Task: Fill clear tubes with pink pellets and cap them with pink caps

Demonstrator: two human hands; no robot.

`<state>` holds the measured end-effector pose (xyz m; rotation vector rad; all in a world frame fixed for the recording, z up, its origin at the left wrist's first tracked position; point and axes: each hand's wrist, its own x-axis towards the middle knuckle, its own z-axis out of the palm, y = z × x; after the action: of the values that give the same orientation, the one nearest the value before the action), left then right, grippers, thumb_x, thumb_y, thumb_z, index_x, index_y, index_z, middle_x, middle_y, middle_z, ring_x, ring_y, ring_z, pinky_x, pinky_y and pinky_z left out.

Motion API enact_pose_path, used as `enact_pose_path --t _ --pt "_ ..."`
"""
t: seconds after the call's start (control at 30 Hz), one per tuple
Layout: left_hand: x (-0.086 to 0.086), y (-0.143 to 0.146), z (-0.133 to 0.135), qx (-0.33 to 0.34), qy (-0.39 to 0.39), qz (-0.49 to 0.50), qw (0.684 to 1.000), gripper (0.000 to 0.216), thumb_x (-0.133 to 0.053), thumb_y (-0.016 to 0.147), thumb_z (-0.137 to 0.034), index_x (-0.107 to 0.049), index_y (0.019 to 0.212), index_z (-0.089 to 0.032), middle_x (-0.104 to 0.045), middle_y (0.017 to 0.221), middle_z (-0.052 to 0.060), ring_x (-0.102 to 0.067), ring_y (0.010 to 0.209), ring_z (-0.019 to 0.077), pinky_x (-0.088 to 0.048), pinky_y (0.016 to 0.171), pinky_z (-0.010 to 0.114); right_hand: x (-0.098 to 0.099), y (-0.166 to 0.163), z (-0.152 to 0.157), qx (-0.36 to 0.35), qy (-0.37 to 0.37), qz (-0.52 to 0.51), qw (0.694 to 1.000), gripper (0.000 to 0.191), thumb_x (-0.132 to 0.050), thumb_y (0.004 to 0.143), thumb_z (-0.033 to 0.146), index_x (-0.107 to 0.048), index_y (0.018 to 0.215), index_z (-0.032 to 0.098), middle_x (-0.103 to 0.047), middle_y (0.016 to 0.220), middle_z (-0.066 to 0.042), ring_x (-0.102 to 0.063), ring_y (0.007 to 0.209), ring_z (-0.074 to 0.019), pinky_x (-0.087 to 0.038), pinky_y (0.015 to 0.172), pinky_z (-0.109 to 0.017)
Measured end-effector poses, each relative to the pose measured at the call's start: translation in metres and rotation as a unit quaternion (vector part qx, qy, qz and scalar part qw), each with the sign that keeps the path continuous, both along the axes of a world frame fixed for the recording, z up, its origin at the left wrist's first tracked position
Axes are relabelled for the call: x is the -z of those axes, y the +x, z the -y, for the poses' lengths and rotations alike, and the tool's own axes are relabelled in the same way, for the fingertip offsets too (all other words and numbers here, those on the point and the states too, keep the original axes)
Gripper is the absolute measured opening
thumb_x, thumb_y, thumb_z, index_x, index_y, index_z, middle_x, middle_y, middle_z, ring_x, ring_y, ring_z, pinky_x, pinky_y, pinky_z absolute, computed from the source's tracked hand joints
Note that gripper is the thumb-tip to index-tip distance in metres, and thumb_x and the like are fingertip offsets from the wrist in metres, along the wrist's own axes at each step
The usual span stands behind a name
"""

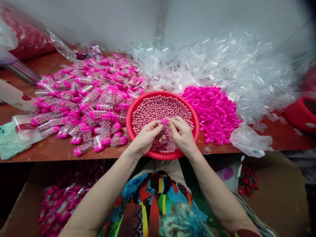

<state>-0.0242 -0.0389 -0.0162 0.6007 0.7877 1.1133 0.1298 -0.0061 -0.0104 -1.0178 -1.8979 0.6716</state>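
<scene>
Above a red bowl [129, 126] of pink beads [158, 108], my two hands meet at a small pink plastic cap [164, 120]. Fingers of my left hand [148, 135] are closed on the cap from the left. My right hand [182, 133] pinches it from the other side with thumb and fingertips. Whether the cap sits on a bottle is hidden by my fingers. Just under my right hand shows a clear plastic bottle [171, 144]; I cannot tell if it is held or lies on the beads.
Left of the bowl spreads a heap of bead-filled bottles with pink caps [91, 98]. Loose pink caps [213, 112] are piled at right, below many clear bottles [229, 72]. A crumpled plastic bag [251, 140] lies near the table edge, a phone [12, 140] at far left.
</scene>
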Motion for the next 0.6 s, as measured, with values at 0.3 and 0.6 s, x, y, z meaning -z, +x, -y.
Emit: enact_pose_path --t 0.3,0.6 --pt "-0.003 0.001 0.001 -0.010 -0.006 -0.006 1.000 0.025 -0.075 0.081 -0.032 -0.066 0.096 -0.014 -0.060 0.078 0.000 -0.053 0.064 0.0071 -0.042 0.058 0.019 -0.007 0.007 -0.003 -0.040 0.096 0.090 0.990 0.029 -0.048 0.098 0.019 -0.068 0.119 0.016 -0.069 0.109 -0.014 -0.067 0.102 -0.0221 -0.057 0.092 -0.038" --pt "0.001 0.002 0.000 -0.030 0.003 -0.040 0.999 0.026 -0.074 0.082 -0.035 -0.066 0.096 -0.015 -0.061 0.081 0.001 -0.052 0.065 0.0077 -0.041 0.059 0.019 0.000 0.012 -0.005 -0.056 0.118 0.117 0.985 0.032 -0.048 0.098 0.019 -0.065 0.126 0.018 -0.069 0.117 -0.014 -0.066 0.110 -0.0233 -0.056 0.097 -0.040"
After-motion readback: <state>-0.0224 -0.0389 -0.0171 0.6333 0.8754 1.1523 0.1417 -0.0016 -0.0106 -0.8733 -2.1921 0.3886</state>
